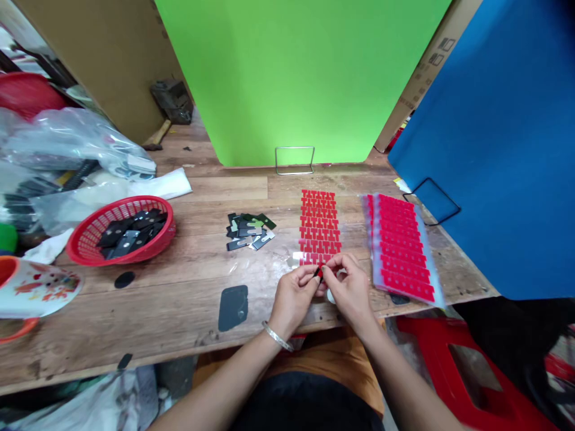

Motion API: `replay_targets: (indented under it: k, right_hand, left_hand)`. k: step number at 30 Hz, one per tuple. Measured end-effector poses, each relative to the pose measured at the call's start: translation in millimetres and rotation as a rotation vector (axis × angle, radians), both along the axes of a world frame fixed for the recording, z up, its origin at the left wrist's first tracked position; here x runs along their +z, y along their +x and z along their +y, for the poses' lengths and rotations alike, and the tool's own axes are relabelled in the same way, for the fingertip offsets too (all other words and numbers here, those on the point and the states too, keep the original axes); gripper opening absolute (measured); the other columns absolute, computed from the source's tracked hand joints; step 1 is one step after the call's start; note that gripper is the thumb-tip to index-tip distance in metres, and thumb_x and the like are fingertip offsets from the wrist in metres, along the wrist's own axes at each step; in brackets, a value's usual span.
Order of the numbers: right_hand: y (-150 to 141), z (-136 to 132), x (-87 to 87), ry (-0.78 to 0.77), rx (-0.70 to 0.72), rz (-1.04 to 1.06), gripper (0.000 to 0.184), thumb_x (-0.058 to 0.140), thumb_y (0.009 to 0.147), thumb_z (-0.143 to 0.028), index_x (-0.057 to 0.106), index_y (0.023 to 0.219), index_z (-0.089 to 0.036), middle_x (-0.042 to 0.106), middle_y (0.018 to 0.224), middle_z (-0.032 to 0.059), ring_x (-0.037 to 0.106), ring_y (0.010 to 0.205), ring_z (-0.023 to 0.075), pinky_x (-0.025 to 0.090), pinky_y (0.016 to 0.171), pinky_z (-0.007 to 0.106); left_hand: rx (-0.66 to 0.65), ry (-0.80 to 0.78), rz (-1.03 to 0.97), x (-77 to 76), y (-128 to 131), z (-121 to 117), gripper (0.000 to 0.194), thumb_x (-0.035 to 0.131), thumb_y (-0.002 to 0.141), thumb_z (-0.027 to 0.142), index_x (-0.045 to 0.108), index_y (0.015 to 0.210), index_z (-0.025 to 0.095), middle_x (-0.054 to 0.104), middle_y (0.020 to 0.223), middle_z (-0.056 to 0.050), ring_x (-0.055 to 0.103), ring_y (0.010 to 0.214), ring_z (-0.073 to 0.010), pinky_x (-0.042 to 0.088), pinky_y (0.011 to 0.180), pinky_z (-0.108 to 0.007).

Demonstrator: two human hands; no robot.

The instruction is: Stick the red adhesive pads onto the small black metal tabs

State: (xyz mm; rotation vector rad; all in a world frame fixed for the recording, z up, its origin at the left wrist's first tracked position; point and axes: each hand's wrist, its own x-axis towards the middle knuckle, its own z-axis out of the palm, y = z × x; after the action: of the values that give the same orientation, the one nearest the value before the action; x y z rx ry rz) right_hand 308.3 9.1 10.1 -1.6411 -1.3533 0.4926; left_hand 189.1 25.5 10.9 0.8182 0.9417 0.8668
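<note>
In front of me, at the near edge of the wooden table, my left hand (291, 296) is closed in a pinch on a small flat black piece (318, 273). My right hand (351, 288) meets it there, thumb and finger pressed together at a bit of red sticker on the black piece; the fingers partly hide both. Just beyond my hands lies a sheet of red T-shaped stickers (318, 222), its near end under my fingers. To the left of that sheet is a loose pile of flat black pieces (250, 230), some showing silvery slots.
At right lies a stack of red sticker sheets (402, 248) on clear backing. A red basket (81, 246) of black pieces and a mug (42, 287) stand at left, near plastic bags (81, 140). Green (296, 78) and blue (503, 149) boards rise behind and right.
</note>
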Motion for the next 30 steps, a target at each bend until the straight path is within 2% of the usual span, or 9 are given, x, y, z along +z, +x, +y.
replay_targets:
  k: [5, 9, 11, 15, 17, 20, 23, 25, 30]
  right_hand:
    - [-3, 1, 1.4, 0.019, -0.022, -0.031, 0.003, 0.055, 0.076, -0.021, 0.055, 0.076, -0.019, 0.052, 0.079, 0.0016, 0.052, 0.068, 0.0137, 0.043, 0.060, 0.025]
    - [-3, 4, 1.9, 0.013, -0.096, 0.174, 0.041, 0.065, 0.069, -0.023, 0.046, 0.106, -0.020, 0.052, 0.089, 0.0017, 0.052, 0.061, 0.0107, 0.046, 0.056, 0.024]
    - [-4, 5, 2.0, -0.043, -0.036, 0.351, 0.047, 0.067, 0.068, -0.026, 0.045, 0.109, -0.020, 0.053, 0.086, 0.0004, 0.053, 0.058, 0.0100, 0.047, 0.053, 0.023]
    - [-10, 6, -5.4, -0.228, 0.150, 0.665, 0.023, 0.064, 0.072, -0.036, 0.057, 0.085, -0.017, 0.054, 0.063, -0.0035, 0.049, 0.048, 0.0093, 0.043, 0.043, 0.020]
    - [-13, 6, -13.2, -0.268, 0.153, 0.750, 0.024, 0.063, 0.074, -0.039, 0.058, 0.073, -0.016, 0.052, 0.056, -0.0040, 0.045, 0.044, 0.0076, 0.037, 0.039, 0.018]
    - [-15, 5, -23.2, -0.277, 0.168, 0.706, 0.032, 0.056, 0.080, -0.042, 0.059, 0.064, -0.014, 0.052, 0.051, -0.0027, 0.041, 0.041, 0.0063, 0.030, 0.039, 0.018]
    - [-11, 4, -25.6, -0.229, 0.160, 0.570, 0.035, 0.050, 0.084, -0.044, 0.065, 0.075, -0.013, 0.056, 0.056, -0.0003, 0.042, 0.043, 0.0074, 0.030, 0.041, 0.019]
    - [-5, 4, -24.3, -0.177, 0.118, 0.509, 0.034, 0.049, 0.084, -0.043, 0.066, 0.087, -0.014, 0.057, 0.061, 0.0004, 0.045, 0.047, 0.0090, 0.034, 0.044, 0.020]
    - [10, 0, -26.0, -0.104, -0.040, 0.447, 0.033, 0.052, 0.081, -0.045, 0.065, 0.088, -0.014, 0.058, 0.063, 0.0014, 0.049, 0.054, 0.0124, 0.039, 0.049, 0.022]
  left_hand:
    - [0.006, 0.071, 0.010, 1.6, -2, 1, 0.024, 0.063, 0.073, 0.021, 0.064, 0.095, 0.011, 0.070, 0.082, -0.005, 0.064, 0.064, -0.0119, 0.051, 0.064, -0.021]
    - [0.030, 0.022, 0.015, 0.9, -5, 2, 0.027, 0.063, 0.073, 0.022, 0.062, 0.097, 0.010, 0.070, 0.081, -0.006, 0.064, 0.067, -0.0137, 0.052, 0.064, -0.023]
    - [0.031, -0.019, -0.002, 0.8, -6, 2, 0.028, 0.064, 0.072, 0.022, 0.061, 0.097, 0.009, 0.070, 0.079, -0.006, 0.065, 0.066, -0.0142, 0.052, 0.064, -0.024]
    - [0.003, -0.051, -0.042, 2.5, -8, -2, 0.030, 0.065, 0.072, 0.023, 0.061, 0.098, 0.010, 0.070, 0.076, -0.006, 0.064, 0.063, -0.0132, 0.052, 0.064, -0.024]
    - [-0.024, -0.060, -0.036, 2.9, -11, -5, 0.032, 0.066, 0.071, 0.025, 0.061, 0.098, 0.009, 0.070, 0.076, -0.007, 0.064, 0.063, -0.0136, 0.051, 0.064, -0.024]
    - [-0.082, -0.061, -0.012, 1.0, -26, -4, 0.035, 0.068, 0.069, 0.028, 0.062, 0.097, 0.008, 0.069, 0.078, -0.009, 0.064, 0.064, -0.0143, 0.051, 0.063, -0.025]
    - [-0.019, 0.009, 0.110, 1.2, -61, 14, 0.040, 0.067, 0.069, 0.032, 0.062, 0.101, 0.008, 0.069, 0.077, -0.009, 0.063, 0.064, -0.0144, 0.050, 0.063, -0.025]
    - [0.150, 0.132, 0.272, 8.3, -98, 36, 0.043, 0.063, 0.072, 0.034, 0.060, 0.108, 0.010, 0.069, 0.073, -0.006, 0.062, 0.063, -0.0140, 0.050, 0.064, -0.026]
    - [0.530, 0.503, 0.749, 49.3, -203, 92, 0.039, 0.054, 0.077, 0.034, 0.061, 0.109, 0.013, 0.066, 0.103, -0.008, 0.061, 0.088, -0.0186, 0.046, 0.085, -0.035]
